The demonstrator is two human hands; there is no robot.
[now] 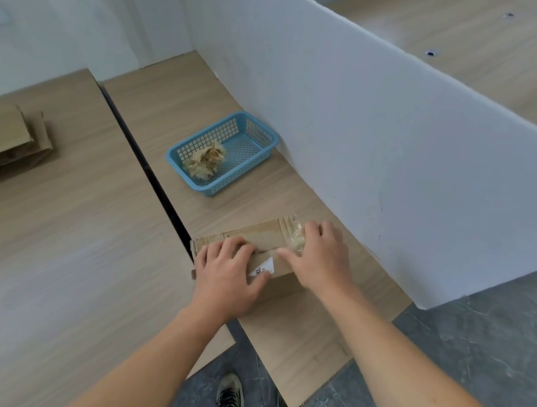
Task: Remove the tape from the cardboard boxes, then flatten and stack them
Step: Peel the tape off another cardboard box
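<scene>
Here we are looking down at the bench (54, 246), and both hands are working on the cardboard box (265, 233) lying near the front edge, just in front of the white partition (369, 131). The left hand (228, 275) is clamping the box's left end, fingers bent over the top and thumb lying along the near side beside a white label (266, 266). The right hand (319, 259) is sitting on the right end, its fingers curling over a crinkled strip of clear tape (291, 237) that is lifting off the cardboard, thumb stretching leftward across the top. Farther back, a blue basket (261, 135) is holding a crumpled wad of tape (203, 162). Well off to the left, flattened boxes (2, 146) are lying in a loose pile on the bench.
</scene>
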